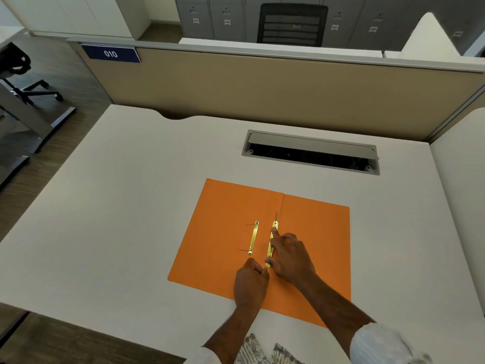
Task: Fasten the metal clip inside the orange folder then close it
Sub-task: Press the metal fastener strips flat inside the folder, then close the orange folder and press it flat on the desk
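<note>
An orange folder lies open and flat on the white desk. Near its centre fold lies a gold metal clip bar, with thin prongs standing up at its far and near ends. A second gold metal bar rests loose on the left flap, with two dark slits beside it. My right hand presses fingertips along the clip bar by the fold. My left hand has its fingers closed, pinching the near end of that bar.
A grey cable hatch stands open in the desk behind the folder. A beige partition with a blue "010" label borders the far edge. An office chair stands on the floor at left.
</note>
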A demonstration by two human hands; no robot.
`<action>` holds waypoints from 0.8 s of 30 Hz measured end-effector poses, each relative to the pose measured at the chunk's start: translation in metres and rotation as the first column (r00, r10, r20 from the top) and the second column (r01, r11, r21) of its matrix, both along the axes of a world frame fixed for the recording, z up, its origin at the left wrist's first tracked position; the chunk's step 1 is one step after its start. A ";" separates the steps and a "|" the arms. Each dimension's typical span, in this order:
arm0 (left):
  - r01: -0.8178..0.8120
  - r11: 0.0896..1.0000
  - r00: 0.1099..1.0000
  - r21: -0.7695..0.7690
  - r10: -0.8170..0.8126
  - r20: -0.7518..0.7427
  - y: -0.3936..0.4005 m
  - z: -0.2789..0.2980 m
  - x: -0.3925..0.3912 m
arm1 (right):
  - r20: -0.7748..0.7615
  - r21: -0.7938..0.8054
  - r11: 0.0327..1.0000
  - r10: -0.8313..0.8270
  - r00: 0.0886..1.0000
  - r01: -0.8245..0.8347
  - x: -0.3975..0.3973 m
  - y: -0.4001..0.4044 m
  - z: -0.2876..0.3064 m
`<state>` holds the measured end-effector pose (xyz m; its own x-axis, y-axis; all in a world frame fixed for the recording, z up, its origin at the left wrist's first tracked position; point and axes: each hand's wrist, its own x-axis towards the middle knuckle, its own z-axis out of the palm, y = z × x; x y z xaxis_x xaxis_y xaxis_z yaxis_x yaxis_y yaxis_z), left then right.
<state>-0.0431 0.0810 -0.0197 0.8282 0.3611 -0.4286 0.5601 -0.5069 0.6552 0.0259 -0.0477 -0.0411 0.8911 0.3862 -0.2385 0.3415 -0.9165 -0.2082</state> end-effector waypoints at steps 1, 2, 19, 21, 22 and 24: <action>0.014 1.000 1.000 0.004 -0.015 0.002 0.006 -0.001 -0.001 | 0.002 -0.001 1.000 -0.002 1.000 0.002 -0.001 0.000 -0.001; 0.022 1.000 1.000 0.009 -0.022 0.008 0.014 -0.003 -0.002 | 0.003 0.001 1.000 -0.006 1.000 0.006 -0.003 0.000 -0.002; -0.528 0.842 0.843 0.109 0.535 -0.055 0.189 0.005 -0.011 | -0.064 -0.032 0.999 0.018 0.998 -0.020 -0.046 -0.001 -0.005; -0.547 0.837 0.837 -0.004 0.546 -0.031 0.200 0.005 -0.009 | -0.066 -0.042 0.999 0.014 0.998 -0.017 -0.047 0.000 -0.005; -0.552 0.830 0.833 -0.075 0.554 -0.003 0.204 0.007 -0.011 | -0.067 -0.046 0.999 0.014 0.998 -0.017 -0.047 0.000 -0.005; -0.539 0.812 0.827 -0.222 0.560 0.041 0.208 0.016 -0.014 | -0.069 -0.042 0.999 0.004 0.998 -0.007 -0.049 -0.001 -0.004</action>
